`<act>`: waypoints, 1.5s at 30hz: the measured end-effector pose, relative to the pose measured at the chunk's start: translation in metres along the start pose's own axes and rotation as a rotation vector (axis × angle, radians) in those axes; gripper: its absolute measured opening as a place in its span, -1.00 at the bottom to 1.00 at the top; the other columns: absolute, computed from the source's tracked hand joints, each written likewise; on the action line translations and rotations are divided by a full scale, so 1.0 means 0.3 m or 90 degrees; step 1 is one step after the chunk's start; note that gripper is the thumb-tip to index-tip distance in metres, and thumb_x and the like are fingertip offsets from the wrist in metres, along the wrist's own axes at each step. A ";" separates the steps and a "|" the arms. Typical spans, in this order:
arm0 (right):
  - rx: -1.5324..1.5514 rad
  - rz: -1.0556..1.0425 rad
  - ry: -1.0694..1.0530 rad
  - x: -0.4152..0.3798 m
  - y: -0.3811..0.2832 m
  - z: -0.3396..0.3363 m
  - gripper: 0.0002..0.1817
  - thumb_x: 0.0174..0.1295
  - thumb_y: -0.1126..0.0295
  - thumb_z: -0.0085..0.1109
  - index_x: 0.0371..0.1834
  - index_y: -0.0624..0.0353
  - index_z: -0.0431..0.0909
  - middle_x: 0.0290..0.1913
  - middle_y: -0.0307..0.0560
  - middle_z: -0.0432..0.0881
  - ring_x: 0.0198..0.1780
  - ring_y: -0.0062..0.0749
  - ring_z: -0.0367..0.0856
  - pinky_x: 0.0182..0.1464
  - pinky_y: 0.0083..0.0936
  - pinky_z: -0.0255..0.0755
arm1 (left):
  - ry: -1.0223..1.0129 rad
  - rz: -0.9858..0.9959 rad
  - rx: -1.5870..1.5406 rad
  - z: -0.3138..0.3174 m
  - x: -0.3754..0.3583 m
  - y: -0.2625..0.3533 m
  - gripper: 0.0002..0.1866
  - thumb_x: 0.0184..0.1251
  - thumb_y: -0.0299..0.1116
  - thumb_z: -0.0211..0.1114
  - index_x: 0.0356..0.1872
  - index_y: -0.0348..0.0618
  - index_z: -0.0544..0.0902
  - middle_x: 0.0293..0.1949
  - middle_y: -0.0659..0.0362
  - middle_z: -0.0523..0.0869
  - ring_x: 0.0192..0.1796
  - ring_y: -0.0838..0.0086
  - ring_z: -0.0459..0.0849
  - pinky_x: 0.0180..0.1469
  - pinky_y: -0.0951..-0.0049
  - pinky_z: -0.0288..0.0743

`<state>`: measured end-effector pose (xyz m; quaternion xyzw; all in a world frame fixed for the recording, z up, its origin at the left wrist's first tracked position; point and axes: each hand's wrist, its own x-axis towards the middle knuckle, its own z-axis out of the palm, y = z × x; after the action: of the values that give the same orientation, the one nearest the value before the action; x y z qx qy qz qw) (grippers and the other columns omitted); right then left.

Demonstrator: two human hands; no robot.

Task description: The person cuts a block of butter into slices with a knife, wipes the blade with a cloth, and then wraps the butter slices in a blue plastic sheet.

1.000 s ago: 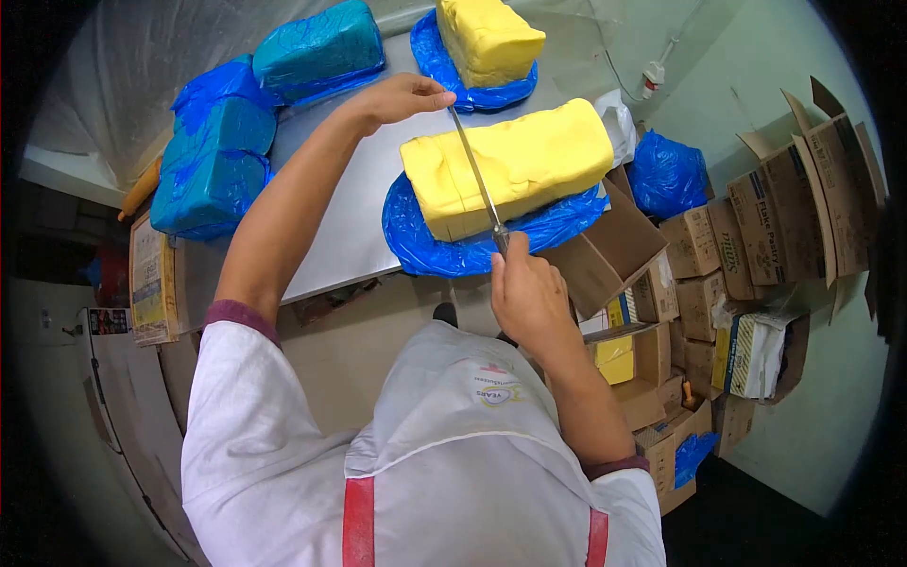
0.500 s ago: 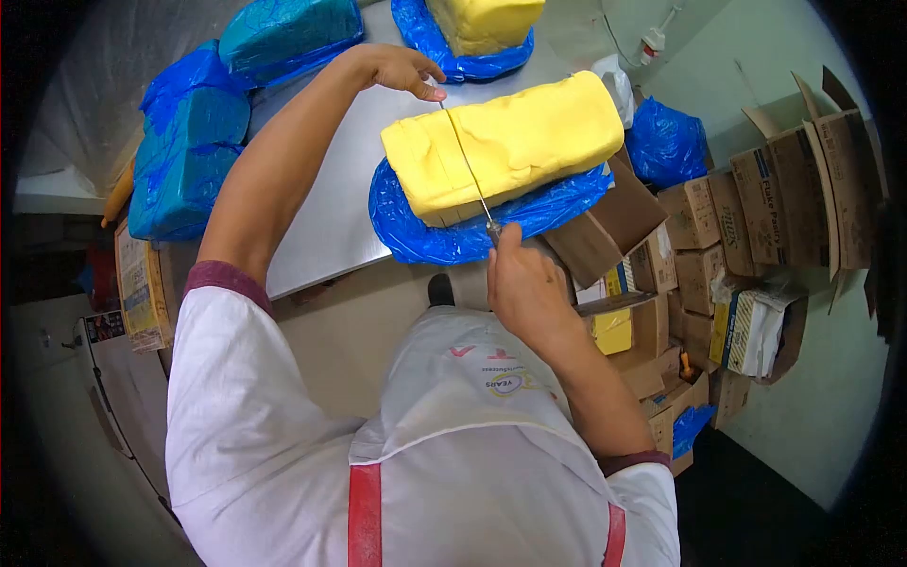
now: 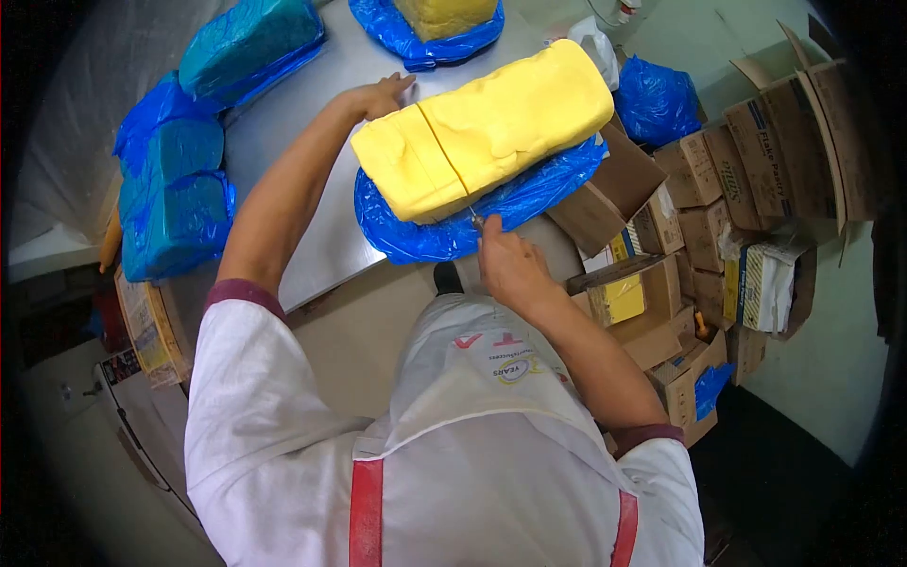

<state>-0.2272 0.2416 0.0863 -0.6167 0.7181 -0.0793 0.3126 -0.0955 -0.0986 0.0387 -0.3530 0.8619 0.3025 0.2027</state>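
Right hand (image 3: 510, 265) gripping knife (image 3: 471, 215) sunk in butter (image 3: 482, 128) on blue bag (image 3: 529, 194); left hand (image 3: 383, 94) flat behind, holding nothing; box (image 3: 628, 300) holding yellow block.

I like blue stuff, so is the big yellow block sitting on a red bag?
No, the yellow block lies on a blue plastic bag spread flat on the metal table.

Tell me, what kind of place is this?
Probably a bakery or food-production prep room: a large yellow block of butter-like fat on blue plastic wrap atop a steel worktable, with stacked cardboard cartons, one printed with the word pastry.
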 end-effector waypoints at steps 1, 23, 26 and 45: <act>0.013 0.007 -0.001 0.006 0.007 0.014 -0.81 0.21 0.51 -0.03 -0.18 0.39 0.29 -0.40 0.43 0.62 -0.28 0.32 0.65 -0.18 0.10 0.51 | 0.015 -0.004 0.008 0.023 0.026 -0.019 0.18 -0.09 0.12 0.44 0.53 -0.01 -0.05 0.51 -0.21 -0.12 0.52 -0.19 -0.09 0.49 0.02 -0.07; 0.076 0.025 0.053 0.005 0.050 0.101 -0.71 0.12 0.55 0.02 -0.09 0.47 0.38 -0.24 0.41 0.65 -0.11 0.20 0.67 -0.04 -0.01 0.52 | 0.049 0.070 -0.200 -0.180 -0.448 0.324 -0.64 0.13 -0.14 0.47 -0.33 -0.31 0.76 -0.41 0.16 0.74 -0.36 0.56 0.63 -0.28 0.49 0.49; 0.097 0.024 0.065 -0.008 0.037 0.060 -0.72 0.10 0.55 0.03 -0.11 0.47 0.44 -0.22 0.40 0.65 -0.09 0.21 0.66 -0.03 -0.04 0.53 | 0.070 0.047 -0.208 -0.178 -0.468 0.344 -0.65 0.13 -0.16 0.48 -0.29 -0.31 0.75 -0.39 0.16 0.75 -0.36 0.54 0.64 -0.26 0.49 0.50; 0.271 0.032 0.091 -0.647 0.073 -0.466 -0.77 0.31 0.34 0.08 -0.07 0.23 0.39 -0.43 0.31 0.56 -0.30 0.28 0.56 -0.36 0.02 0.35 | 0.219 0.136 -0.273 -0.226 -0.459 0.312 -0.34 0.28 0.12 0.28 0.16 -0.29 0.55 0.11 0.01 0.61 0.19 0.32 0.52 0.27 0.37 0.32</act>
<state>-0.3134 0.3902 0.2542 -0.5117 0.7206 -0.2647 0.3858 -0.0810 -0.0236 0.2013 -0.3410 0.8325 0.4328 -0.0585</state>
